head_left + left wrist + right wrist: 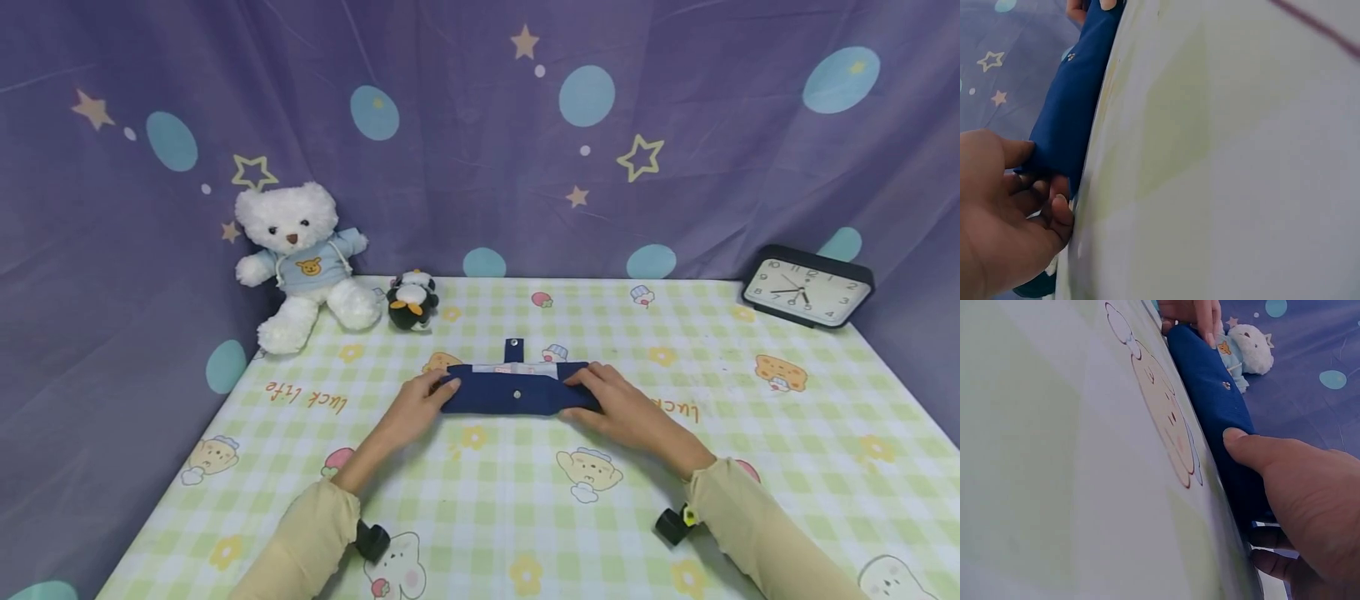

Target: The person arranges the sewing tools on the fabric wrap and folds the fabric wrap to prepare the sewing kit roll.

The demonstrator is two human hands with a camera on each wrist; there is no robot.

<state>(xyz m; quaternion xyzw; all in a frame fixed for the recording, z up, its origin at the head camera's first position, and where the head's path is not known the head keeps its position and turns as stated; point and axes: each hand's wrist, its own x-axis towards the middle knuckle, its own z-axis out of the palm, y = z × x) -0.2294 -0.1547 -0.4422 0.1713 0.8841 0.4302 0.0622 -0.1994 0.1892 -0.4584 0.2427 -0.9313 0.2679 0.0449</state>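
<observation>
A long dark blue fabric pouch (495, 395) lies crosswise on the table, its snap strap (513, 350) pointing away from me. Something clear and whitish (513, 368) shows along its open top edge; what it is I cannot tell. My left hand (415, 408) pinches the pouch's left end, thumb on the near face and fingers at the end and behind. At the other end, my right hand (618, 408) holds it with the thumb on the front. The right wrist view shows that thumb pressing the blue cloth (1216, 406), with the lower fingers partly hidden.
A white teddy bear (296, 258) in a blue top sits at the back left beside a small penguin plush (412, 300). A black-framed clock (808, 287) stands at the back right. The checked tablecloth (480, 517) meets a purple curtain (465, 192) behind.
</observation>
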